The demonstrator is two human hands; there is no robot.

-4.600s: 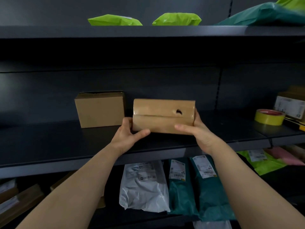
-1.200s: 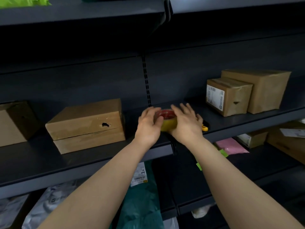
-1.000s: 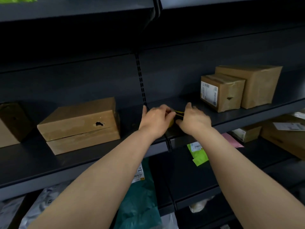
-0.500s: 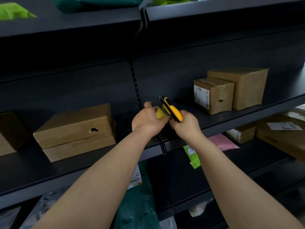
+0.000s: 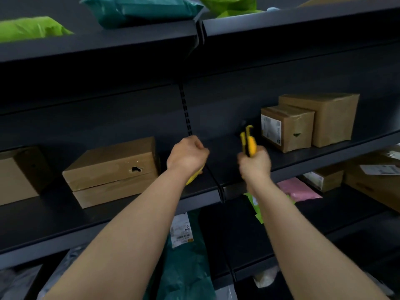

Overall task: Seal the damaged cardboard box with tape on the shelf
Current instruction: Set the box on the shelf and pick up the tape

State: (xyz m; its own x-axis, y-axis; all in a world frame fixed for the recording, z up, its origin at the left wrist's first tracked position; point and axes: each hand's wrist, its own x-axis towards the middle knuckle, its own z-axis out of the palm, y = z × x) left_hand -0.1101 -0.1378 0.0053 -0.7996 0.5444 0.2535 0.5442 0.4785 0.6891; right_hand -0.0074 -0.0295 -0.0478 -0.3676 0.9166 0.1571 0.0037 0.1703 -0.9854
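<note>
Dark shelf (image 5: 54, 215): left hand (image 5: 187, 156) grips the yellow tape roll (image 5: 194, 178), right hand (image 5: 255, 165) clutches the cutter (image 5: 249, 144). Tools gathered; next, tape goes over the holed box (image 5: 112, 169).

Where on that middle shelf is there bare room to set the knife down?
The widest bare shelf lies between the holed box and the labelled box. A strip runs free before the holed box. The right end is crowded with boxes.

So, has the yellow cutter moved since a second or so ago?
Yes. The cutter lay flat on the shelf left of the labelled box; now the right hand grips it, lifted off that shelf, pointing up.
</note>
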